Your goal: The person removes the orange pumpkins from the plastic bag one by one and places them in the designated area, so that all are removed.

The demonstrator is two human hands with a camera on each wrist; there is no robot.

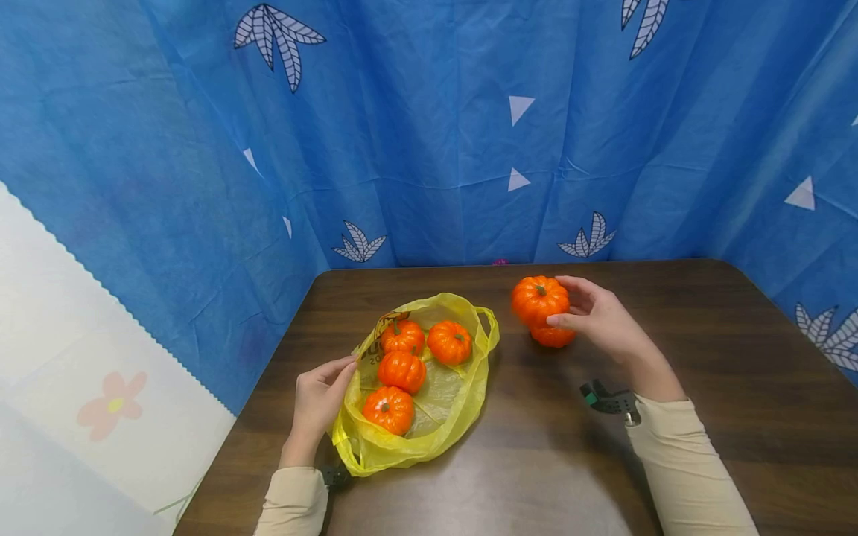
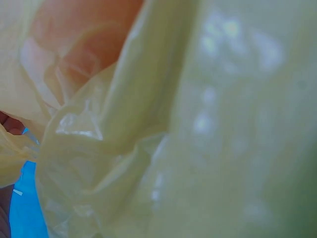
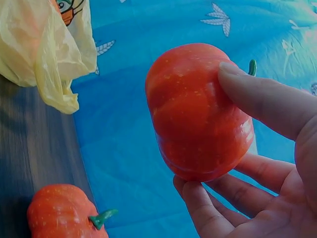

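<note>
My right hand (image 1: 606, 324) grips a small orange pumpkin (image 1: 539, 299) between thumb and fingers, raised off the table. In the right wrist view this pumpkin (image 3: 198, 114) shows a green stem beside the thumb. A second pumpkin (image 1: 553, 336) sits on the table below it, partly hidden by the held one in the head view. My left hand (image 1: 320, 398) pinches the left rim of a yellow plastic bag (image 1: 442, 441), which lies with its mouth open. Inside the bag rest several orange pumpkins (image 1: 402, 371). Yellow plastic (image 2: 148, 148) fills most of the left wrist view.
The dark wood table (image 1: 523, 476) carries everything. A blue curtain (image 1: 456, 149) with leaf and triangle prints hangs behind it. On the left hangs a white cloth (image 1: 60, 335) with a flower print. Dark straps (image 1: 606, 398) sit at the wrists.
</note>
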